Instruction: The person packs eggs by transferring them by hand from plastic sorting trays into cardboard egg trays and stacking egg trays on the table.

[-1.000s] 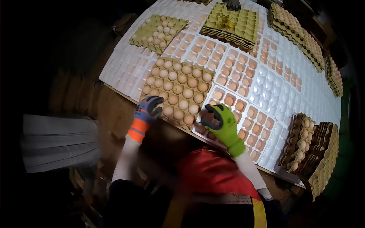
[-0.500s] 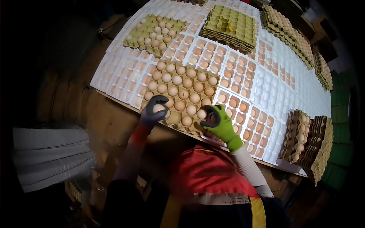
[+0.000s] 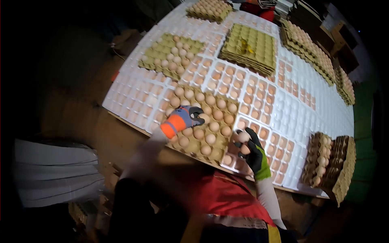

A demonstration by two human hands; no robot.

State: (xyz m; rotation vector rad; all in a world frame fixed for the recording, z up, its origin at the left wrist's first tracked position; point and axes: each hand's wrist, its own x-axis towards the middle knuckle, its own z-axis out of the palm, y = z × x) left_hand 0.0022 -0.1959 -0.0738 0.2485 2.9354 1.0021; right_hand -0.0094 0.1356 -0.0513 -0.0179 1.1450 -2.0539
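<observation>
My left hand (image 3: 182,120), in a grey glove with an orange cuff, reaches over a pulp egg tray (image 3: 195,146) on the tabletop. Its thumb and fingers are closed around an egg (image 3: 204,118) above the tray's middle. Brown eggs fill many of the tray's cups; some front cups hold none. Just right of it, my right hand (image 3: 255,154), in a green and black glove, grips two eggs (image 3: 243,137) over a white plastic tray (image 3: 226,166). Part of that tray lies hidden beneath the hand.
White trays, many with eggs, cover the table. A part-filled pulp tray (image 3: 156,52) and a pulp tray stack (image 3: 259,42) with yellow yolk lie farther back. Egg-filled stacks (image 3: 312,46) line the far right; upright pulp trays (image 3: 344,162) stand at the right edge.
My left hand has moved right and away from me, from the tray's front left to its middle. My right hand has shifted right, off the pulp tray's edge, with eggs now visible in it.
</observation>
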